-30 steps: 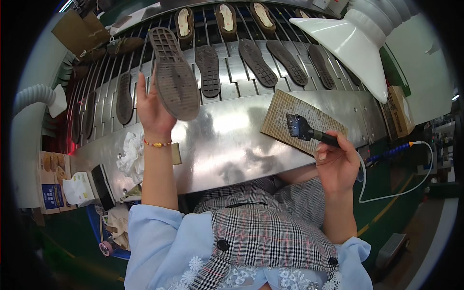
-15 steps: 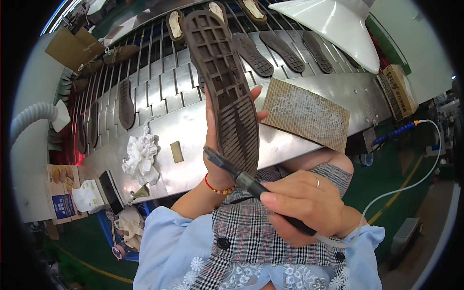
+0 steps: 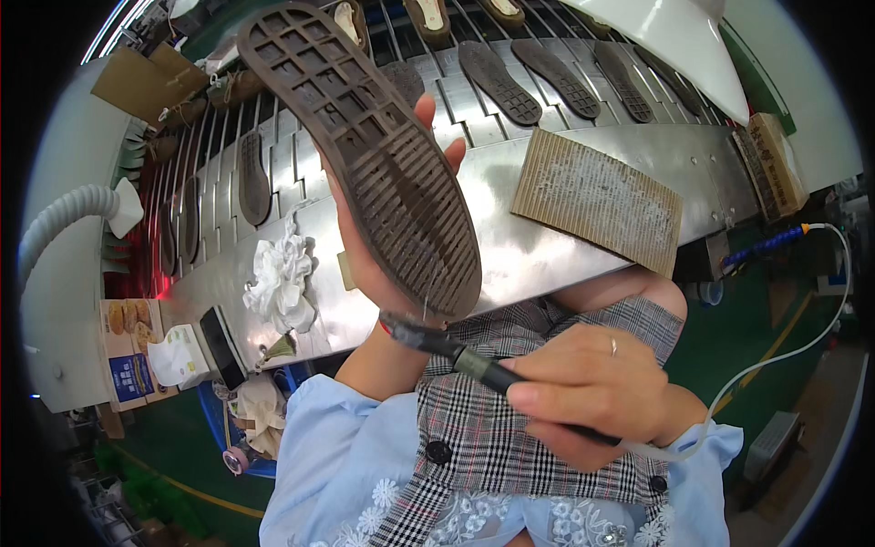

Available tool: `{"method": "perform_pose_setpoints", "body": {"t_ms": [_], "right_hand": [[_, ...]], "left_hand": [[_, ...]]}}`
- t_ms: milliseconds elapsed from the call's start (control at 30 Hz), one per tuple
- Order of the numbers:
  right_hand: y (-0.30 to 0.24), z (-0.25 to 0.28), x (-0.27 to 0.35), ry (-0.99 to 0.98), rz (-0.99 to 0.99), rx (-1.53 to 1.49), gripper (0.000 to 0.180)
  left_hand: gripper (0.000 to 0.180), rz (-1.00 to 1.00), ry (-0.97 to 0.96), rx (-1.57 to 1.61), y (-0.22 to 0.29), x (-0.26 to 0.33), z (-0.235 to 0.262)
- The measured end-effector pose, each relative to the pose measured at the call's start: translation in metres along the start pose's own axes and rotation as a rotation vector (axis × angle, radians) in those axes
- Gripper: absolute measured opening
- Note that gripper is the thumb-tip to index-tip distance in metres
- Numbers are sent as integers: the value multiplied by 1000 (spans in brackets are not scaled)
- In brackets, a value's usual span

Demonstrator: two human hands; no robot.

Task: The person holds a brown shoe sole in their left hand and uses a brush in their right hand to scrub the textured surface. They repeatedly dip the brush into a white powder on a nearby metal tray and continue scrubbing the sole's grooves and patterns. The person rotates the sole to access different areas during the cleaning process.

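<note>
My left hand [image 3: 365, 264] holds up a dark brown shoe sole [image 3: 392, 187], its fingers wrapped behind the far edge. The gridded and ribbed face is toward me, tilted with the toe end up and left. A few shiny strands show near its lower end. In my right hand [image 3: 592, 392] is a black-handled glue brush [image 3: 465, 360], fed by a thin pale hose [image 3: 729, 392]. Its dark, wet-looking tip is just below the sole's lower end; whether they touch I cannot tell. A pale strand seems to hang between them.
A corrugated cardboard piece [image 3: 597, 201] smeared with white residue lies on the metal table edge [image 3: 510, 264]. Crumpled white tissue [image 3: 283, 273] sits left, beside a small tan block [image 3: 346, 271]. More soles [image 3: 501, 82] rest on the slatted conveyor beyond, under a white lamp-like hood [image 3: 674, 36].
My left hand has tilted the sole, its toe end swinging left and nearer. The glue brush has dropped from over the wrist to just below the sole's lower end. The whole view has shifted slightly.
</note>
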State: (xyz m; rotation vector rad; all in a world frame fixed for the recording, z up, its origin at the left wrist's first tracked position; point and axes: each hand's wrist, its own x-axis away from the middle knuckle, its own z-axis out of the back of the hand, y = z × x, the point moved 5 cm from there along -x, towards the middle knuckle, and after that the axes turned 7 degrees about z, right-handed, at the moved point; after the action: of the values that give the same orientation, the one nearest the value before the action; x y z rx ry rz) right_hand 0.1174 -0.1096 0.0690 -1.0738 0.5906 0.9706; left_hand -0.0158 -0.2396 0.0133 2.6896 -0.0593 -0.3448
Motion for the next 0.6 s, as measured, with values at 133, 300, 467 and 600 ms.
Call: {"method": "perform_pose_setpoints", "body": {"t_ms": [133, 300, 467, 600], "right_hand": [[12, 1, 9, 65, -64, 98, 35], [16, 10, 3, 50, -63, 125, 34], [1, -2, 4, -85, 44, 86, 34], [7, 10, -3, -170, 23, 132, 33]], "left_hand": [[57, 2, 24, 44, 3, -3, -4], [59, 77, 16, 81, 6, -5, -3], [60, 300, 74, 151, 3, -3, 10], [59, 438, 127, 176, -3, -3, 14]]}}
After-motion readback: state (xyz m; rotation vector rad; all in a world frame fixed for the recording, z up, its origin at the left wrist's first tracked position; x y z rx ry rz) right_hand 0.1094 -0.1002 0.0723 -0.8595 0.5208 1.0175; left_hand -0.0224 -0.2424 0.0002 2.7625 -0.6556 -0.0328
